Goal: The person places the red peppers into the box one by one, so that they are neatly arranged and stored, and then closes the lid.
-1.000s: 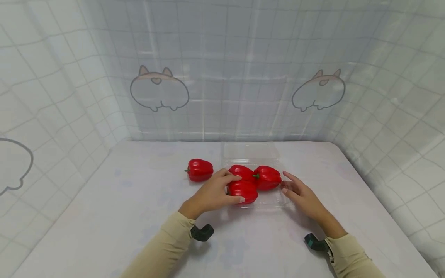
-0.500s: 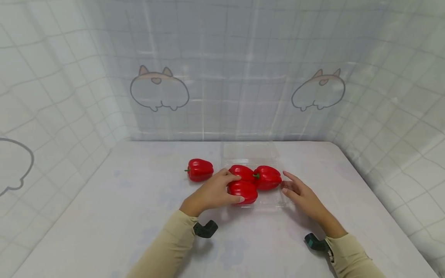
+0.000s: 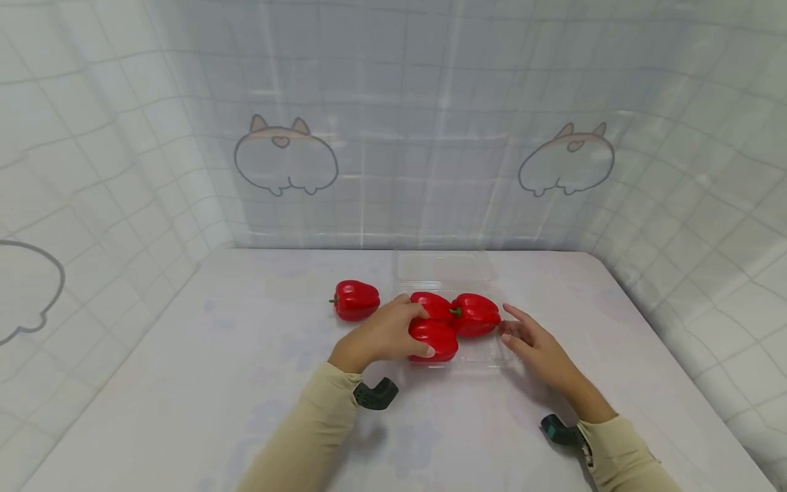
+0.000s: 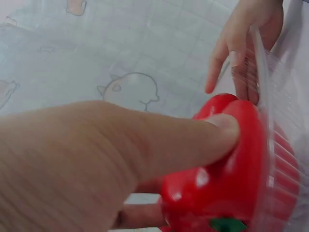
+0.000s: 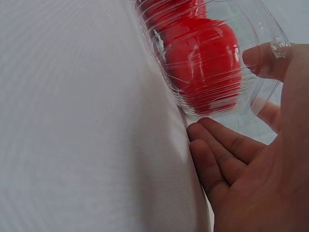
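Observation:
My left hand (image 3: 387,331) grips a red bell pepper (image 3: 435,340) at the front left of a clear plastic clamshell container (image 3: 479,354). In the left wrist view its thumb (image 4: 193,140) presses on the pepper's side, and the green stem (image 4: 227,224) shows below. Two more red bell peppers lie in the container, one behind (image 3: 432,305) and one at the right (image 3: 476,315). My right hand (image 3: 537,348) is at the container's right side. In the right wrist view its loosely extended fingers (image 5: 227,150) lie right by the ribbed wall.
Another red bell pepper (image 3: 356,301) lies on the white table (image 3: 246,355) left of the container. The container's clear lid (image 3: 444,266) is folded back behind it. A tiled-pattern curtain (image 3: 424,137) stands along the back and sides. Dark wrist devices (image 3: 376,394) hang below both wrists.
My left wrist and forearm have shifted slightly right and forward, with the hand staying on the same pepper. The right hand and the peppers hold their places.

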Demonstrator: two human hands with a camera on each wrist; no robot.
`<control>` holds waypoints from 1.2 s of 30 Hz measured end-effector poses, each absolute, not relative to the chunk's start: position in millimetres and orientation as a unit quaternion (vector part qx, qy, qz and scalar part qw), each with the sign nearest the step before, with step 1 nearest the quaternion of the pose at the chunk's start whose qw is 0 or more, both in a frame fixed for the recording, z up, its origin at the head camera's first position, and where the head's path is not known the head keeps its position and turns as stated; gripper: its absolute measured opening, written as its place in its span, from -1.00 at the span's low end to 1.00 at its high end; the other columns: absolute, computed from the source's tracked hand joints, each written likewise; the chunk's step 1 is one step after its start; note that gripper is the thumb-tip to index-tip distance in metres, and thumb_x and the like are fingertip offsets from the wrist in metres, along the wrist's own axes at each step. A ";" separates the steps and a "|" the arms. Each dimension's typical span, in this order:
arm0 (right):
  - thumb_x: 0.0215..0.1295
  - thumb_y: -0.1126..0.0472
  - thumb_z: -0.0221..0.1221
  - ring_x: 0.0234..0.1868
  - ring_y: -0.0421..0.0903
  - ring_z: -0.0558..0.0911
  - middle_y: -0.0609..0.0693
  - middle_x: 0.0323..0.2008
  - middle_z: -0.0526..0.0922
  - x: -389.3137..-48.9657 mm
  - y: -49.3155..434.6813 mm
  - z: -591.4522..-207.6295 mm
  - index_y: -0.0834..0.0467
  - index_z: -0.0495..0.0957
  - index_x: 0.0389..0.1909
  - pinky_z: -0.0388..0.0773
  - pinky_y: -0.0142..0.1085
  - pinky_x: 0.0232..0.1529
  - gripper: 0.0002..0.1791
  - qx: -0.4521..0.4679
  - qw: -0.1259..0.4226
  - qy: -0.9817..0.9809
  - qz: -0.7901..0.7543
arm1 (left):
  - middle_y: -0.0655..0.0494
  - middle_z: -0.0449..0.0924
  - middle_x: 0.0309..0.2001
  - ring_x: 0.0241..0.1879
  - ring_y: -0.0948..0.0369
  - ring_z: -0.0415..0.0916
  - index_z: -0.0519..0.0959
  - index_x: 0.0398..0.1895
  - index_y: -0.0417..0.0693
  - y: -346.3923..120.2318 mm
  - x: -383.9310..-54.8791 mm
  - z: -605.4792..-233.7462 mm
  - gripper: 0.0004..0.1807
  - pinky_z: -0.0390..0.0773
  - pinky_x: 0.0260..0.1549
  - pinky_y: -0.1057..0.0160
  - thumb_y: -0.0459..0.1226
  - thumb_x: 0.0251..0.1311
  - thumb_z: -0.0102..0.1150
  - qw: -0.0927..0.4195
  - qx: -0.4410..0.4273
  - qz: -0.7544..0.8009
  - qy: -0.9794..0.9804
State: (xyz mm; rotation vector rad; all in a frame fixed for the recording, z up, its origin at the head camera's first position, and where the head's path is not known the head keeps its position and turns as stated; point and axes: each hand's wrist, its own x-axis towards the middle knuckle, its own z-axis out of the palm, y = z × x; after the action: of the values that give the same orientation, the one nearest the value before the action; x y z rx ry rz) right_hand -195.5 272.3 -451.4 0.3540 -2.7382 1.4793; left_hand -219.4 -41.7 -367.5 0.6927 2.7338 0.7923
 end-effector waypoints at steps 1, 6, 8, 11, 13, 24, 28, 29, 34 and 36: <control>0.48 0.10 0.14 0.32 0.23 0.45 0.27 0.31 0.46 -194.9 272.6 -451.3 0.03 0.08 0.57 0.45 0.13 0.20 -0.27 0.113 0.005 -0.874 0.473 | 0.11 0.45 0.11 0.08 0.14 0.42 0.57 0.18 0.03 -40.3 -219.9 -365.9 -0.31 0.67 -0.22 0.14 -0.05 -0.08 0.56 0.110 0.234 0.266 0.929; 0.47 0.08 0.15 0.32 0.24 0.45 0.27 0.31 0.46 -194.4 272.3 -452.7 0.02 0.07 0.57 0.46 0.13 0.19 -0.26 0.113 0.002 -0.876 0.469 | 0.13 0.45 0.06 0.04 0.15 0.44 0.50 0.19 0.03 -37.9 -219.5 -361.7 -0.27 0.66 -0.21 0.13 -0.04 -0.10 0.57 0.128 0.222 0.248 0.934; 0.48 0.08 0.14 0.32 0.23 0.46 0.26 0.31 0.46 -195.7 272.3 -453.7 0.01 0.07 0.57 0.46 0.12 0.19 -0.26 0.113 0.002 -0.877 0.467 | 0.11 0.44 0.08 0.06 0.13 0.43 0.50 0.18 0.04 -38.3 -219.0 -361.3 -0.28 0.66 -0.21 0.12 -0.04 -0.10 0.57 0.130 0.218 0.244 0.936; 0.47 0.07 0.15 0.32 0.22 0.46 0.24 0.31 0.47 -197.8 272.4 -455.4 -0.02 0.08 0.57 0.45 0.12 0.19 -0.26 0.111 0.003 -0.879 0.464 | 0.07 0.42 0.15 0.10 0.11 0.41 0.51 0.17 0.05 -39.2 -218.3 -361.1 -0.30 0.66 -0.21 0.10 -0.04 -0.08 0.55 0.131 0.217 0.240 0.937; 0.47 0.07 0.15 0.32 0.23 0.45 0.24 0.31 0.47 -198.8 272.5 -456.3 -0.01 0.08 0.57 0.45 0.13 0.19 -0.26 0.113 0.004 -0.880 0.462 | 0.06 0.41 0.21 0.16 0.09 0.39 0.52 0.19 0.06 -40.2 -217.9 -361.2 -0.31 0.66 -0.18 0.09 -0.03 -0.06 0.54 0.132 0.218 0.239 0.937; 0.48 0.10 0.14 0.31 0.23 0.46 0.25 0.31 0.46 -199.9 274.4 -453.0 0.01 0.08 0.57 0.46 0.13 0.19 -0.27 0.118 0.007 -0.874 0.471 | 0.10 0.44 0.20 0.16 0.14 0.39 0.55 0.27 0.05 -45.3 -224.2 -365.7 -0.25 0.67 -0.18 0.14 -0.02 -0.06 0.56 0.122 0.233 0.256 0.930; 0.48 0.10 0.14 0.31 0.24 0.46 0.27 0.30 0.47 -197.4 274.0 -453.5 0.02 0.08 0.57 0.46 0.14 0.18 -0.27 0.122 0.005 -0.874 0.471 | 0.11 0.46 0.18 0.16 0.15 0.40 0.54 0.28 0.05 -49.4 -224.1 -371.4 -0.26 0.67 -0.17 0.15 -0.02 -0.03 0.54 0.121 0.240 0.274 0.923; 0.48 0.09 0.14 0.31 0.24 0.46 0.27 0.30 0.47 -197.1 274.1 -453.9 0.02 0.08 0.57 0.46 0.14 0.19 -0.26 0.122 0.003 -0.874 0.471 | 0.12 0.47 0.17 0.15 0.15 0.41 0.54 0.28 0.05 -50.6 -224.0 -372.3 -0.27 0.67 -0.17 0.16 -0.03 -0.03 0.54 0.121 0.243 0.278 0.921; 0.49 0.10 0.13 0.30 0.22 0.47 0.26 0.29 0.48 -197.2 274.4 -454.0 0.02 0.09 0.57 0.45 0.13 0.20 -0.28 0.123 0.008 -0.875 0.468 | 0.13 0.51 0.10 0.08 0.16 0.45 0.54 0.27 0.02 -56.8 -224.6 -371.8 -0.29 0.67 -0.19 0.19 -0.08 -0.01 0.54 0.117 0.259 0.308 0.908; 0.49 0.11 0.13 0.30 0.22 0.48 0.26 0.29 0.49 -197.9 274.8 -453.3 0.02 0.09 0.57 0.45 0.12 0.21 -0.29 0.123 0.009 -0.874 0.471 | 0.14 0.54 0.07 0.06 0.15 0.48 0.54 0.27 0.00 -59.4 -225.3 -371.7 -0.32 0.66 -0.18 0.20 -0.10 0.02 0.52 0.114 0.264 0.326 0.901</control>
State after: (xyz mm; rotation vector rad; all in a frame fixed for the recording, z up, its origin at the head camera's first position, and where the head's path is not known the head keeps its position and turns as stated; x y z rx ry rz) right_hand -197.9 274.8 -453.3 0.3834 -2.7291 1.4703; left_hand -225.3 -59.4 -371.7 0.7743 2.6416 0.9557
